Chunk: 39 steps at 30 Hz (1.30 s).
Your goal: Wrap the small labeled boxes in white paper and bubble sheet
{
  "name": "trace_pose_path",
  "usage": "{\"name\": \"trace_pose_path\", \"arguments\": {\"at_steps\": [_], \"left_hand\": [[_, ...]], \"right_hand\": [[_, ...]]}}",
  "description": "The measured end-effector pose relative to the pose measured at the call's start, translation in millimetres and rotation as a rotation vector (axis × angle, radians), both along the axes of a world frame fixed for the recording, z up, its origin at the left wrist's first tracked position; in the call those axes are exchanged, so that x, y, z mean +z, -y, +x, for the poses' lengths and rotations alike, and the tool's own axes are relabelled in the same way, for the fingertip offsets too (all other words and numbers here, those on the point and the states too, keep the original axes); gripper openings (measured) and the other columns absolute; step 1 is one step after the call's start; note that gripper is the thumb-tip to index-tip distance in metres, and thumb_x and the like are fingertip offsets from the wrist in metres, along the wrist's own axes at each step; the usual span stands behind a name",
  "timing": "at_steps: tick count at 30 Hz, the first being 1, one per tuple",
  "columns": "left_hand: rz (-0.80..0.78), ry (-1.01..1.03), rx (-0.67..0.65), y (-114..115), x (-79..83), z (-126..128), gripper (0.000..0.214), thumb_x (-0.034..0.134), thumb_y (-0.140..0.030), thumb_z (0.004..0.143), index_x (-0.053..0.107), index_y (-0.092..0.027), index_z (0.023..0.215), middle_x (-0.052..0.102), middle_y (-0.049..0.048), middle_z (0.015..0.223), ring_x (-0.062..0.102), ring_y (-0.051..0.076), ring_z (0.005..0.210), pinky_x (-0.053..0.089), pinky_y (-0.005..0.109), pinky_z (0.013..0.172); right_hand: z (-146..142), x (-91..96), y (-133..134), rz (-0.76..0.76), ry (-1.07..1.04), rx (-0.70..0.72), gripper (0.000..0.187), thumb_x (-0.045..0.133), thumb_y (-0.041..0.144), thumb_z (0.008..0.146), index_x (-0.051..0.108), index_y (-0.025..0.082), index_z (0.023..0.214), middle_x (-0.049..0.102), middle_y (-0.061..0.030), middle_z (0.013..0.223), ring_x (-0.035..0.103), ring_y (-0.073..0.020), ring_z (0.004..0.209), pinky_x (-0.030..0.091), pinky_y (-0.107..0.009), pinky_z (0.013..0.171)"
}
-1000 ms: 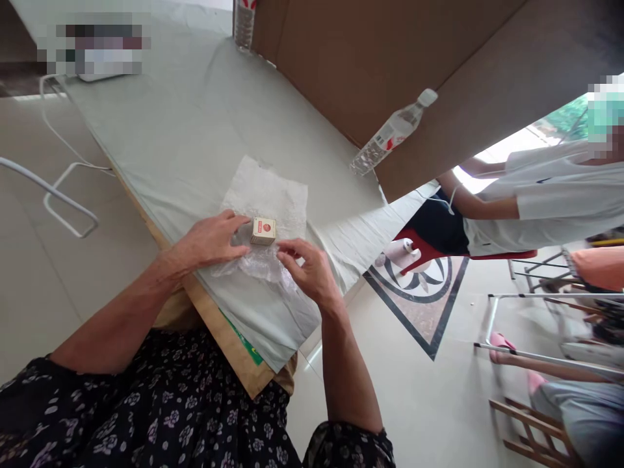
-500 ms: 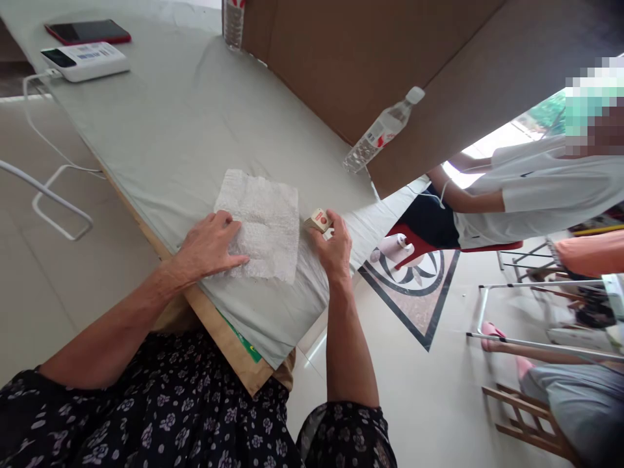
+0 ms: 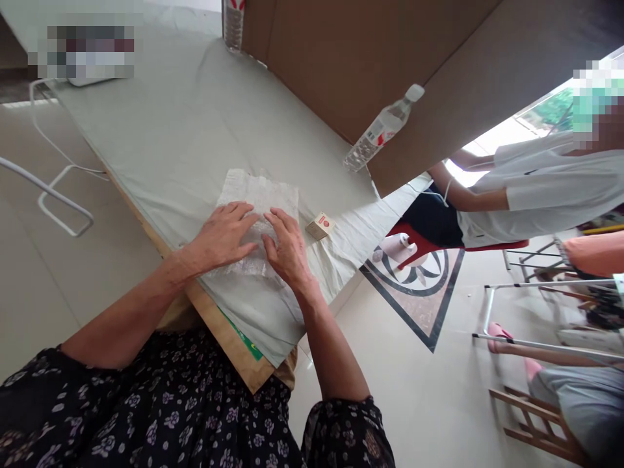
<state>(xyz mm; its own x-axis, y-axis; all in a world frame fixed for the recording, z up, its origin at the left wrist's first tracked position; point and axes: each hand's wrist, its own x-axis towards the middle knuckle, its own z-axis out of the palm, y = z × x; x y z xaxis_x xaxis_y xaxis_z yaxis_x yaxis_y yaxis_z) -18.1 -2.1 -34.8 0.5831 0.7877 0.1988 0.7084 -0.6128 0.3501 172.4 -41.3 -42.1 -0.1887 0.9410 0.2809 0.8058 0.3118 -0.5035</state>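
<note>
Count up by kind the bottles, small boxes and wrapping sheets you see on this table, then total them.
Clear plastic bottles with red-marked labels: 2
Small cream cardboard box with red print: 1
Translucent plastic bubble-wrap sheet: 1
Total: 4

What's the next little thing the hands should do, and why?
Probably smooth the plastic sheet flat: the left hand and the right hand are both over it, its surface looks wrinkled, and the little box sits beside it, out of the way.
</note>
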Motion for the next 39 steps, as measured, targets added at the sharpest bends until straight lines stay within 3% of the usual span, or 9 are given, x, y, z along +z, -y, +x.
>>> {"name": "trace_pose_path", "arguments": {"at_steps": [6,10,19,23,25,28,31,33,39], "left_hand": [[-0.140,-0.074,0.021,-17,-18.1,-9,0.072,0.067,-0.050,0.088,0.053,-0.014,0.149,0.046,0.0210,0.164,0.037,0.041,0.155,0.026,0.055,0.127],[-0.175,-0.121,0.009,-18,-21.2,-19,0.086,0.064,-0.060,0.090,0.043,-0.012,0.158,0.035,0.0204,0.171,0.026,0.039,0.161,0.018,0.053,0.130],[-0.128,-0.090,-0.003,-3,-23.2,-36,0.094,0.070,-0.062,0.084,0.041,-0.014,0.160,0.038,0.0212,0.169,0.030,0.039,0.160,0.019,0.055,0.130],[-0.161,-0.115,-0.005,0,-27.1,-41,0.098,0.065,-0.066,0.086,0.036,-0.014,0.163,0.036,0.0195,0.171,0.027,0.038,0.161,0.016,0.054,0.131],[-0.170,-0.127,-0.011,-1,-26.2,-42,0.101,0.062,-0.069,0.086,0.032,-0.014,0.165,0.034,0.0186,0.172,0.025,0.038,0.162,0.015,0.053,0.131],[-0.183,-0.138,-0.016,-1,-22.5,-41,0.103,0.061,-0.069,0.087,0.028,-0.013,0.166,0.032,0.0180,0.173,0.024,0.038,0.162,0.014,0.053,0.132],[-0.196,-0.143,-0.016,-2,-19.2,-40,0.104,0.063,-0.069,0.085,0.028,-0.015,0.166,0.033,0.0171,0.172,0.024,0.039,0.161,0.014,0.055,0.131],[-0.205,-0.141,-0.018,-2,-17.8,-40,0.105,0.064,-0.069,0.084,0.027,-0.015,0.166,0.033,0.0168,0.172,0.024,0.039,0.162,0.014,0.055,0.131],[-0.211,-0.126,-0.017,-1,-15.2,-40,0.107,0.066,-0.069,0.083,0.026,-0.016,0.166,0.032,0.0176,0.173,0.024,0.039,0.162,0.014,0.055,0.131]], "right_hand": [[2,-28.2,-3,-0.138,0.141,-0.042,0.052,0.054,0.035,0.103,0.053,0.017,0.151,0.049,-0.0177,0.163,0.042,-0.0318,0.154,0.035,-0.055,0.126],[15,-30.7,15,-0.130,0.157,-0.095,0.057,0.053,0.044,0.104,0.051,0.014,0.152,0.047,-0.0195,0.165,0.040,-0.0337,0.156,0.032,-0.056,0.127],[19,-31.1,26,-0.061,0.124,-0.128,0.048,0.054,0.042,0.103,0.061,0.016,0.142,0.054,-0.0187,0.158,0.047,-0.0343,0.149,0.036,-0.057,0.123],[40,-22.4,30,0.160,0.046,-0.309,0.033,0.054,0.035,0.101,0.068,0.023,0.128,0.058,-0.0152,0.153,0.051,-0.0318,0.145,0.039,-0.055,0.118],[60,-20.5,26,0.247,0.003,-0.447,0.042,0.060,0.035,0.095,0.063,0.022,0.135,0.056,-0.0167,0.153,0.050,-0.0334,0.145,0.040,-0.058,0.116],[91,-24.8,12,0.193,-0.070,-0.556,0.064,0.071,0.040,0.081,0.057,0.019,0.140,0.060,-0.0196,0.147,0.055,-0.0360,0.137,0.042,-0.060,0.113],[109,-28.0,-2,0.046,-0.232,-0.536,0.053,0.070,0.040,0.079,0.062,0.019,0.127,0.074,-0.0150,0.123,0.068,-0.0300,0.112,0.052,-0.053,0.101],[108,-23.3,-5,0.041,-0.326,-0.506,0.046,0.069,0.040,0.078,0.064,0.021,0.119,0.077,-0.0112,0.112,0.070,-0.0260,0.100,0.055,-0.047,0.091],[53,-1.3,-2,0.126,-0.457,-0.207,0.046,0.073,0.036,0.081,0.064,0.026,0.125,0.076,-0.0082,0.120,0.071,-0.0226,0.104,0.056,-0.040,0.089]]}}
